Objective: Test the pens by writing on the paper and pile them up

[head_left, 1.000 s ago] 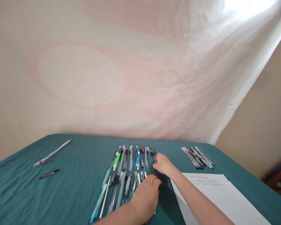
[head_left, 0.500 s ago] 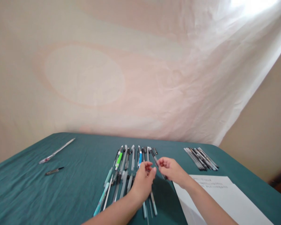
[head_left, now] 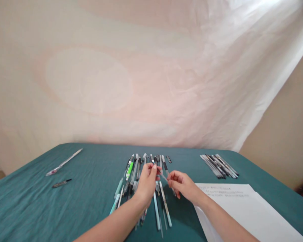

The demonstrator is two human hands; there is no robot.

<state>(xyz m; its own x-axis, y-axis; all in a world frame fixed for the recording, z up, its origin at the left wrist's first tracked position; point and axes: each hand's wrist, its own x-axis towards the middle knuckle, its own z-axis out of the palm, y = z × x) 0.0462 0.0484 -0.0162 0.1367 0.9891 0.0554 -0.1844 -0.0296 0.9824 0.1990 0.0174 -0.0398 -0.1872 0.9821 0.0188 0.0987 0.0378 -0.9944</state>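
Note:
Both my hands hover over a spread of several pens (head_left: 135,174) lying on a teal tablecloth (head_left: 86,195). My left hand (head_left: 146,183) is raised, its fingers pinched on a thin dark piece of a pen (head_left: 149,159) that points up and away. My right hand (head_left: 182,184) pinches the other part of the pen, a slim pale piece (head_left: 165,177) between the two hands. Two light pens (head_left: 164,205) lie just below my hands.
A second tidy row of dark pens (head_left: 219,165) lies at the back right. A white printed sheet (head_left: 242,208) lies under my right forearm. At the far left are a long clear pen (head_left: 64,162) and a short dark pen (head_left: 62,183). A pale cloth hangs behind the table.
My right hand lifted a dark pen out of the row. My left hand rose from the pens to meet it, and the two hands now hold the pen's parts apart.

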